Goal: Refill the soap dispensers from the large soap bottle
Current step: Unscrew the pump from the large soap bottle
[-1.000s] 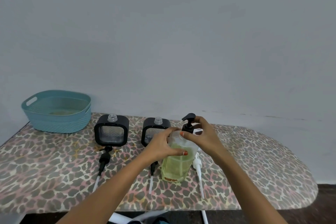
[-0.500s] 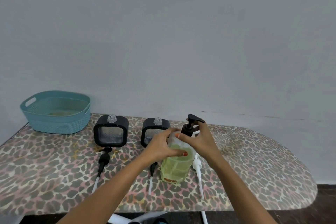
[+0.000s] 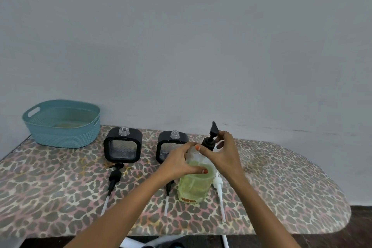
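The large soap bottle [image 3: 194,187], clear with yellow-green liquid, stands on the table in front of me. My left hand [image 3: 179,162] grips its shoulder. My right hand [image 3: 226,157] pinches the collar of an upright black pump [image 3: 210,141] just behind the bottle's top; what the pump sits on is hidden. Two square black dispensers [image 3: 122,148] [image 3: 166,147] stand behind with their clear necks uncapped.
A black pump [image 3: 115,177], a second black pump [image 3: 166,203] and a white pump [image 3: 219,186] lie on the leopard-print table [image 3: 60,187]. A teal basket [image 3: 60,135] sits at the back left. The table's front edge is close to me.
The upright black pump's nozzle has swung from pointing left, to right, to pointing up and away, as my right hand turned it. My left hand and the bottle stayed put.
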`<state>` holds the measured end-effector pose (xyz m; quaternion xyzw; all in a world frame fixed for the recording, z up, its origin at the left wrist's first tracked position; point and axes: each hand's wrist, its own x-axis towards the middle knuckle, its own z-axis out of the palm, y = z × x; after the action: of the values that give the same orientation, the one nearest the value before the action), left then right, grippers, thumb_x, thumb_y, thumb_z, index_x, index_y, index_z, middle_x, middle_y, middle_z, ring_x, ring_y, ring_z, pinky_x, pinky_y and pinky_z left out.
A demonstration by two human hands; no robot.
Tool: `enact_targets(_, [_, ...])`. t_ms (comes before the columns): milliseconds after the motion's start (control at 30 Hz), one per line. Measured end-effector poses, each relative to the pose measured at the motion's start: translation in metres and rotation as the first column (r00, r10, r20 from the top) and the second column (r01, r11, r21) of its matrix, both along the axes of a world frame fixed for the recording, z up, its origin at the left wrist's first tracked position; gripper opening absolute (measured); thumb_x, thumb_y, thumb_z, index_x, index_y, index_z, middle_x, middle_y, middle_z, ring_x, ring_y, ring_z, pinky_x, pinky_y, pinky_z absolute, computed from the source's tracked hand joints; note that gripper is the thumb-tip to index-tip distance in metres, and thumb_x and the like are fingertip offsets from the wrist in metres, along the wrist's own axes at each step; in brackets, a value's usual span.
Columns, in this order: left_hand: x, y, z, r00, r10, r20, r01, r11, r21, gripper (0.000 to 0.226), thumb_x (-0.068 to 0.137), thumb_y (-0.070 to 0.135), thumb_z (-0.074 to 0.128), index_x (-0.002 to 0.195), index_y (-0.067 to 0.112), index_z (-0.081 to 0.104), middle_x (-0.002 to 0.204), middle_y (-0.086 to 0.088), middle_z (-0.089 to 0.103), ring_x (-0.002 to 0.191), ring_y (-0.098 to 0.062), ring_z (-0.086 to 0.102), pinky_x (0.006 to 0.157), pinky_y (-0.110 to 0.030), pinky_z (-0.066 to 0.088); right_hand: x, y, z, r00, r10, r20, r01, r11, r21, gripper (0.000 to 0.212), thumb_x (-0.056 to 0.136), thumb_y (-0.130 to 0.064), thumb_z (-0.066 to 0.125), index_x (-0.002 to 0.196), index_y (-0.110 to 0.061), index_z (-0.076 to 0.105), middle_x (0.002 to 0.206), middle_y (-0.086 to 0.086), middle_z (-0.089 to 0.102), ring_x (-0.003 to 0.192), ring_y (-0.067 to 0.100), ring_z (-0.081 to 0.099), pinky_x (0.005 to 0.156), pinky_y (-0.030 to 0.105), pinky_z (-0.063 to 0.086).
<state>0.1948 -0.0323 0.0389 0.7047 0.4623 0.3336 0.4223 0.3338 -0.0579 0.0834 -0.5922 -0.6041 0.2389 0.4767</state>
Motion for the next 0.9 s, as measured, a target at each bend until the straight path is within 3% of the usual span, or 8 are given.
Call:
enact_targets(100, [-0.001, -0.001, 0.001, 1.0, 0.0, -0.011, 0.0, 1.0, 0.013, 0.084, 0.062, 0.033, 0.081, 0.134, 0.026, 0.038, 0.132, 0.006, 0.047, 0.121, -0.008, 0.042, 0.098, -0.022, 0.036, -0.001, -0.002, 0.003, 0.999, -0.027, -0.019, 0.028, 0.999, 0.037, 0.034, 0.069, -0.019, 0.079, 0.089, -0.018, 0.051, 0.082, -0.006, 0.058, 0.073, 0.006, 0.055, 0.06, 0.004, 0.041])
enact_targets(267, [-0.001, -0.001, 0.002, 1.0, -0.005, -0.014, 0.005, 1.0, 0.016, 0.078, 0.063, 0.03, 0.081, 0.131, 0.027, 0.042, 0.12, 0.011, 0.049, 0.111, -0.003, 0.044, 0.091, -0.018, 0.036, 0.005, -0.008, 0.021, 0.996, -0.014, -0.086, 0.021, 0.997, 0.079, 0.026, 0.072, -0.012, 0.076, 0.088, -0.02, 0.057, 0.08, -0.01, 0.063, 0.074, 0.0, 0.061, 0.062, 0.006, 0.047])
enact_targets(433, [-0.001, -0.001, 0.001, 1.0, -0.015, -0.008, 0.015, 1.0, -0.003, 0.08, 0.06, 0.03, 0.083, 0.129, 0.026, 0.043, 0.121, 0.01, 0.05, 0.116, -0.009, 0.049, 0.102, -0.029, 0.041, 0.016, -0.009, 0.043, 0.992, -0.037, -0.125, 0.05, 0.993, 0.102, 0.027, 0.073, -0.018, 0.076, 0.095, -0.022, 0.06, 0.087, -0.009, 0.066, 0.085, 0.011, 0.065, 0.074, 0.022, 0.051])
enact_targets(767, [-0.001, -0.001, 0.002, 1.0, -0.016, 0.014, 0.017, 0.999, -0.037, 0.082, 0.058, 0.031, 0.084, 0.129, 0.029, 0.043, 0.127, 0.005, 0.053, 0.116, -0.014, 0.052, 0.102, -0.035, 0.043, 0.046, -0.02, 0.085, 0.96, -0.045, -0.277, 0.094, 0.982, 0.165, 0.025, 0.077, -0.017, 0.072, 0.101, -0.013, 0.065, 0.091, -0.008, 0.068, 0.082, 0.0, 0.063, 0.063, 0.008, 0.046])
enact_targets(900, [0.0, -0.001, 0.0, 1.0, -0.01, 0.019, 0.011, 0.999, -0.044, 0.082, 0.056, 0.033, 0.084, 0.127, 0.032, 0.043, 0.128, 0.004, 0.054, 0.115, -0.015, 0.053, 0.101, -0.038, 0.045, 0.061, -0.025, 0.096, 0.938, -0.058, -0.342, 0.125, 0.976, 0.179, 0.02, 0.077, -0.017, 0.072, 0.096, -0.013, 0.066, 0.09, -0.005, 0.067, 0.086, 0.007, 0.063, 0.084, 0.026, 0.046])
